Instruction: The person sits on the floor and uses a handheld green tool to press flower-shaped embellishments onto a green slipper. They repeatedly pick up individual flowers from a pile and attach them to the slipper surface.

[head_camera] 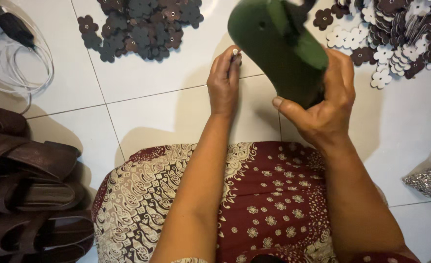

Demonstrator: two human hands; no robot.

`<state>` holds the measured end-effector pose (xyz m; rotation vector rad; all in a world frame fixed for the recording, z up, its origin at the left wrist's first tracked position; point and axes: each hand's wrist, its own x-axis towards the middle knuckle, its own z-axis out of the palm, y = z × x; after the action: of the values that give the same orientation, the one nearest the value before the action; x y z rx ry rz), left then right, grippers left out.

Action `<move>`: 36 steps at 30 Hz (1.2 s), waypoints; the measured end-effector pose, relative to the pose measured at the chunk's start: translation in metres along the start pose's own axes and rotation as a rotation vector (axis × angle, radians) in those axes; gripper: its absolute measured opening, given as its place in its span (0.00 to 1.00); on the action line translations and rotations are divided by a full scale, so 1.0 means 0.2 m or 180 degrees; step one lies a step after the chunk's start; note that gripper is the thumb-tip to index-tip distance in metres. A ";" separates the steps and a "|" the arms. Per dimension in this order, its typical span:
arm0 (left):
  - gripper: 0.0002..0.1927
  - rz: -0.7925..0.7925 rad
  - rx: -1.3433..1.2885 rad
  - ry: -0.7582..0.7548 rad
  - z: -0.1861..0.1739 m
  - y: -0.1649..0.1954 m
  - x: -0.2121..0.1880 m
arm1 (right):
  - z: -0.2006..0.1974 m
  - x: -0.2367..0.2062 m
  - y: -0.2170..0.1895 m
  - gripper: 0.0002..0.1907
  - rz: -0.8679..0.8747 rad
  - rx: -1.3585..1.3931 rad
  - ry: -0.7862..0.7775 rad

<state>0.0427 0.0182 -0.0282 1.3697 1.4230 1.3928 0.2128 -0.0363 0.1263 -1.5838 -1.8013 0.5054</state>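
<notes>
My right hand (322,104) grips a dark green sandal sole (278,46), held tilted up over the white tiled floor with its underside toward me. A small hole shows near the sole's toe end. My left hand (223,83) is just left of the sole, fingers pinched on a small silver rivet (235,50) at the fingertips. Both forearms reach out over my lap, covered in a red and cream patterned cloth (269,204).
A pile of dark brown flower-shaped cutouts (142,24) lies at the top centre. White and brown flower cutouts (400,34) are heaped top right. Brown sandals (25,195) are stacked at left. A white cable (15,63) coils top left. A bag of silver rivets (425,180) sits right.
</notes>
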 end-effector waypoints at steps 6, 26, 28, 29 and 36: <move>0.12 0.0475 0.0622 -0.0019 -0.02 -0.04 0.00 | 0.10 0.02 0.04 0.45 0.0171 0.0060 -0.0444; 0.10 0.0169 0.1612 -0.0968 0.26 0.20 -0.12 | 0.00 0.06 0.45 0.30 0.2026 0.4298 0.0035; 0.12 0.0420 0.1603 -0.1344 0.36 0.24 -0.21 | -0.02 0.06 0.46 0.28 0.2013 0.4330 0.0092; 0.12 0.0535 0.1502 -0.1468 0.39 0.24 -0.24 | -0.03 0.06 0.46 0.27 0.2016 0.4269 0.0147; 0.11 -0.0311 0.0624 -0.1079 0.33 0.12 -0.04 | -0.10 0.06 0.46 0.31 0.1829 0.4030 0.0410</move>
<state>0.1129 0.0213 -0.0172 1.5519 1.4019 0.9245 0.2917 -0.0103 0.0795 -1.0719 -0.5460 1.4009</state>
